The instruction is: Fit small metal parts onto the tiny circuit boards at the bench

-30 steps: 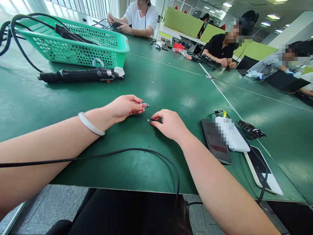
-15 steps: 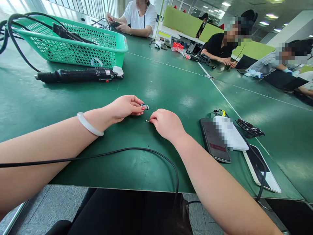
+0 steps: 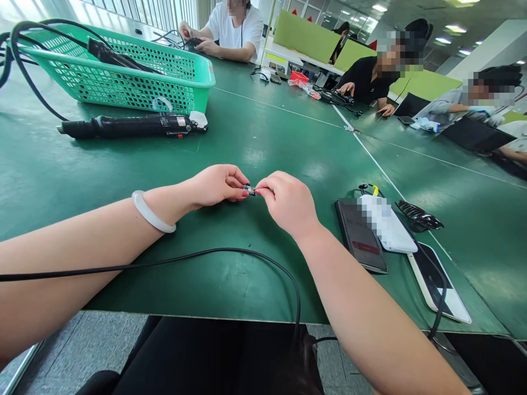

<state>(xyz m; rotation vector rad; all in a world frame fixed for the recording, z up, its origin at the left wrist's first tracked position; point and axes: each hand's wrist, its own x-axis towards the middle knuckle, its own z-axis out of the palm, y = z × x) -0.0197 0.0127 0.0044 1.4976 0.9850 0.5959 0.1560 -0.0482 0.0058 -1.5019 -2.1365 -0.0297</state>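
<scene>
Between the thumb and fingers of my left hand (image 3: 220, 185) is a small circuit board (image 3: 249, 190), dark with silvery parts, raised a little over the green table (image 3: 197, 285). My right hand (image 3: 288, 198) is closed in a pinch, its fingertips meeting the board's right end. The small silvery piece it showed earlier is now mostly hidden at the fingertips. Whether that piece is attached to the board I cannot tell. A white bangle (image 3: 150, 213) circles my left wrist.
A black electric screwdriver (image 3: 132, 126) lies before a green basket (image 3: 123, 77) with cables. Phones, including a dark one (image 3: 360, 236), and a black wrapped item (image 3: 420, 216) lie at right. A black cable (image 3: 173, 258) crosses near the table's front edge. Other people sit at the far side.
My right hand has moved up, bringing its small silvery piece against the board's right end. My left hand has shifted slightly right and down with the board.
</scene>
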